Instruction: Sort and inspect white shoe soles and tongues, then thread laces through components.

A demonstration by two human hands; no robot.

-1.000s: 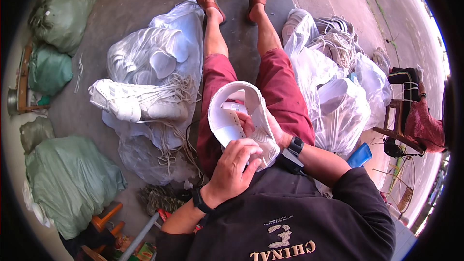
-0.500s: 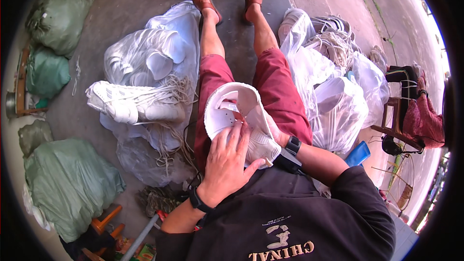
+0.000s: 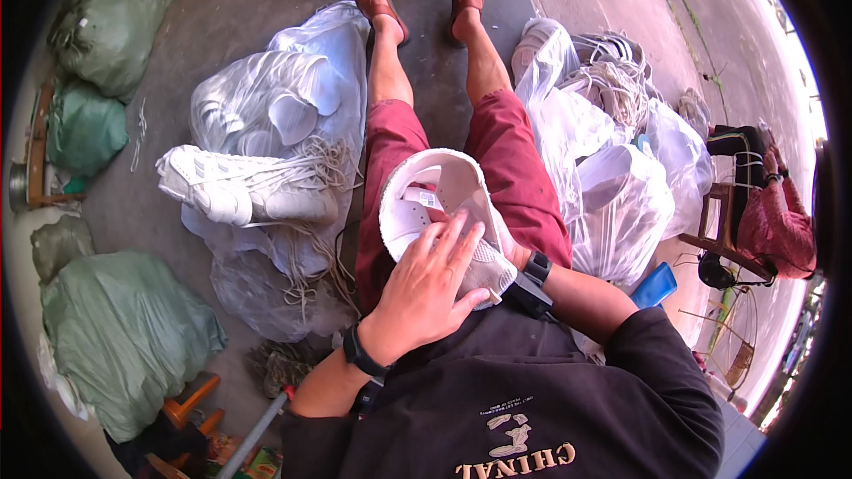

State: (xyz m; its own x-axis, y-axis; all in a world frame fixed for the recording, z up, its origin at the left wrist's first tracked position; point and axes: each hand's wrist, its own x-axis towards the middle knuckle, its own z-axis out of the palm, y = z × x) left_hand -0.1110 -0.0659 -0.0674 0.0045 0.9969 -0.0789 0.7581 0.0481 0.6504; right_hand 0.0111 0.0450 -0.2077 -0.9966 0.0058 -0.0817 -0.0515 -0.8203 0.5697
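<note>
A white shoe upper (image 3: 393, 206) rests over my lap, its wide opening facing up and a small printed label with red beside it inside. My left hand (image 3: 422, 282) lies across the upper with its fingers stretched out and fingertips at the inner edge of the opening. Its thumb reaches along the mesh toe part. On the other side, my right hand (image 3: 514, 253) grips the upper from the right; most of its fingers are hidden behind the material. Both wrists wear dark bands.
Left of my legs, tied white shoe uppers (image 3: 240, 186) lie on a clear plastic bag (image 3: 266, 297). Another plastic bag of white pieces (image 3: 621, 204) sits at the right. Green sacks (image 3: 129, 328) line the far left. A person in a pink top (image 3: 777, 226) is at the right edge.
My left hand's fingers have shifted right across the opening and now point to the upper right. More of the label inside shows. The right hand stays in place.
</note>
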